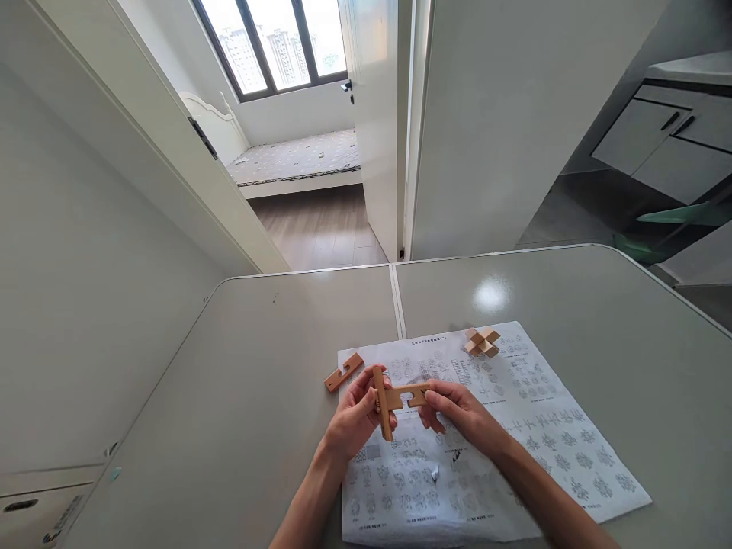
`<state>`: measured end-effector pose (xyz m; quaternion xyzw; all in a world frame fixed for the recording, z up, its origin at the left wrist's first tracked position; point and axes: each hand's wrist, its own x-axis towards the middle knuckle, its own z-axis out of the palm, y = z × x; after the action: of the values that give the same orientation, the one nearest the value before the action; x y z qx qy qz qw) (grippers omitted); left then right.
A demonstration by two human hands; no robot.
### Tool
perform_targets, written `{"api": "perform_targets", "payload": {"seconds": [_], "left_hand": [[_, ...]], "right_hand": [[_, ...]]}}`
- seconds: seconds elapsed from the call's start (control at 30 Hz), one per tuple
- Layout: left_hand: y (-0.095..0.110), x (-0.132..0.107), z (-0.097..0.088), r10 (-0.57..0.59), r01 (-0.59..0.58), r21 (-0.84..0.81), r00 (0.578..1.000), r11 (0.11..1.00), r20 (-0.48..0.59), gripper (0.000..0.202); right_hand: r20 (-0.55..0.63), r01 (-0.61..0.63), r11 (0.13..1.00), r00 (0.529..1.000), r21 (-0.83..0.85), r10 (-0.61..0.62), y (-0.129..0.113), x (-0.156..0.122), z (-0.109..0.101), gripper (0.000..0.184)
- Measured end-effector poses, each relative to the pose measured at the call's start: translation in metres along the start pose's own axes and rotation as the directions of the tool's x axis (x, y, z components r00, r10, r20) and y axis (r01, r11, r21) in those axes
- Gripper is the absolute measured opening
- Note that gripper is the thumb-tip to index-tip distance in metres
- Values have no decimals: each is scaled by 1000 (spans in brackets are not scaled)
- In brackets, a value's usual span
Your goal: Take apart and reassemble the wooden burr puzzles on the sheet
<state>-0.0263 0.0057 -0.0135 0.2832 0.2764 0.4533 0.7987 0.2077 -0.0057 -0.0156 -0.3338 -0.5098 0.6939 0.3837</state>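
My left hand and my right hand hold two notched wooden puzzle bars crossed together above a printed instruction sheet. The left fingers pinch the upright bar, the right fingers grip the end of the level bar. A loose notched wooden bar lies on the table just left of the sheet's top corner. An assembled wooden cross puzzle rests on the sheet's upper part, beyond my right hand.
The grey table has a seam down its middle and rounded far corners. A white wall runs along its left side. Behind it an open door leads to a room with a bed and window. Dark cabinets stand at the far right.
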Motion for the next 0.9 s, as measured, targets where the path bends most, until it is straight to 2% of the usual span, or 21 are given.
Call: {"api": "perform_targets", "payload": {"seconds": [0.47,0.9], "left_hand": [[2,1,5,18,-19,-35,999,999,-38,41],[3,0,9,26,-26,-30,999,999,-19,41]], "right_hand": [[-17,34,999,999,16,-34,7,1,-2,40],[-84,36,998,996,-50,-40,9,1,-1,40]]}}
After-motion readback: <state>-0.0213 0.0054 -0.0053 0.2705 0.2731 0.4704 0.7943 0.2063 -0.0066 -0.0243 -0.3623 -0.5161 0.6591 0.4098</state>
